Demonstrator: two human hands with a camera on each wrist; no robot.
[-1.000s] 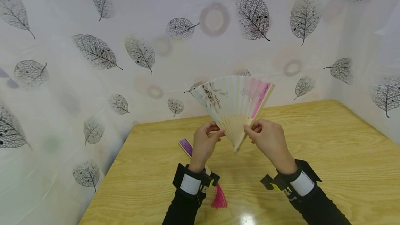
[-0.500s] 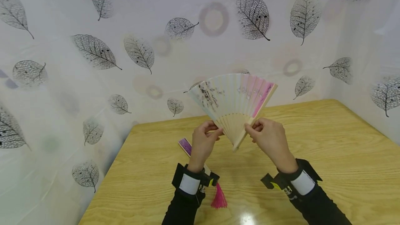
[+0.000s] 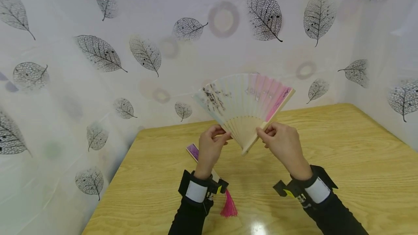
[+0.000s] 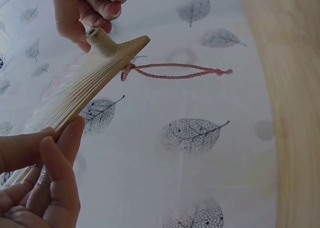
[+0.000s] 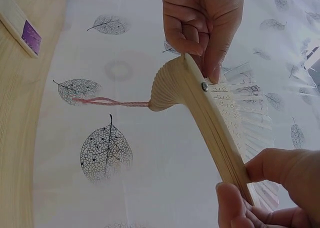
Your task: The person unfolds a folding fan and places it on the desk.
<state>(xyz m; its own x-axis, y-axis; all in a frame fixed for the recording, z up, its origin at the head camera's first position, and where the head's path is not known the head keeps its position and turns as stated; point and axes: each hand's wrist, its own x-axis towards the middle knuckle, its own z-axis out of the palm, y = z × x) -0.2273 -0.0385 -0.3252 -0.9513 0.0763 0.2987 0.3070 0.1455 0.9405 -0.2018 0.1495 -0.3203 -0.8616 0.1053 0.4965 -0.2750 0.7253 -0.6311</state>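
A folding fan [image 3: 243,97], pale blue to pink with a dark blossom print and bamboo ribs, is spread partway above the table. My left hand [image 3: 212,148] pinches its left outer rib between thumb and fingers. On the other side my right hand [image 3: 282,146] pinches the thicker right guard, where unopened ribs are stacked, as the right wrist view shows. From the pivot end hangs a pink cord loop [image 4: 180,71]. A second, folded fan [image 3: 193,151] with a purple end lies on the table, partly hidden behind my left wrist; a pink tassel [image 3: 229,206] shows near its lower end.
The wooden table [image 3: 343,155] spreads under both arms. Behind and to the sides hangs a pale curtain [image 3: 156,3] printed with skeleton leaves, close to the table's back edge. Each wrist wears a black strap with a small camera.
The held fan has spread wider, with more pink panels showing. My hands have drawn slightly apart, and its pivot has risen a little. The folded fan on the table has stayed put.
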